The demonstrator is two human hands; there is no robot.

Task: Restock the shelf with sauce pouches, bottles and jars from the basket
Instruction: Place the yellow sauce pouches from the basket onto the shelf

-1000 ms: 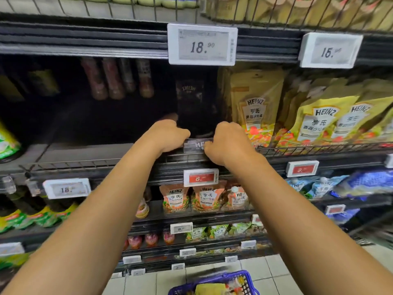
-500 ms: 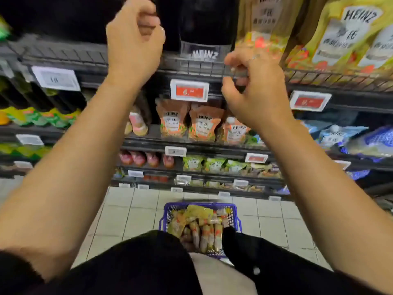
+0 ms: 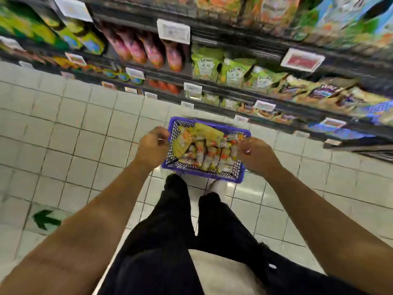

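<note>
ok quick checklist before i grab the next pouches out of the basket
1. Blue basket on the floor, within reach in front of the feet: ok.
2. Stock left, a yellow pouch and rows of small sachets inside: ok.
3. Left hand at the basket's left rim, holding nothing: ok.
4. Right hand at the right rim, fingers curled; whether it pinches anything: cannot tell.
5. Which product each sachet is, labels blurred: cannot tell.
</note>
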